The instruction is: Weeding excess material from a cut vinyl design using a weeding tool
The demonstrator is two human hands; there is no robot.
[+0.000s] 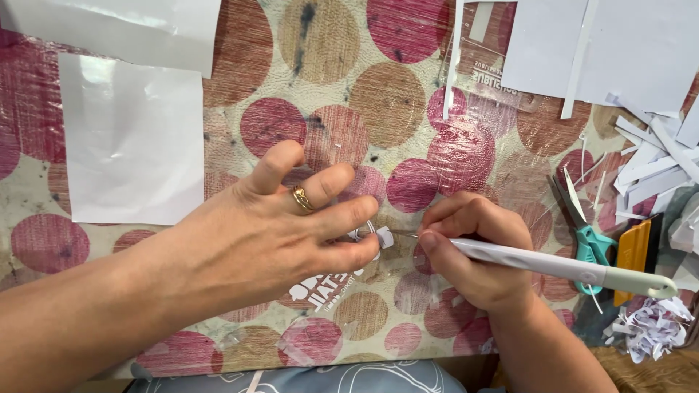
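My left hand [291, 233], with a gold ring on one finger, lies flat on a clear film sheet [378, 287] with white print, fingers spread and pressing it down. A small white scrap [384, 236] sits right at its fingertips. My right hand [470, 251] grips a slim white and grey pen-like tool [568, 268], its thin metal tip touching the film beside the white scrap. The tool's tail points to the right.
A tablecloth [378, 94] with red and brown circles covers the table. A glossy white sheet [131, 142] lies at left. At right are teal-handled scissors [586, 236], an orange scraper [633, 255], white paper sheets [619, 44] and several paper strips [655, 171].
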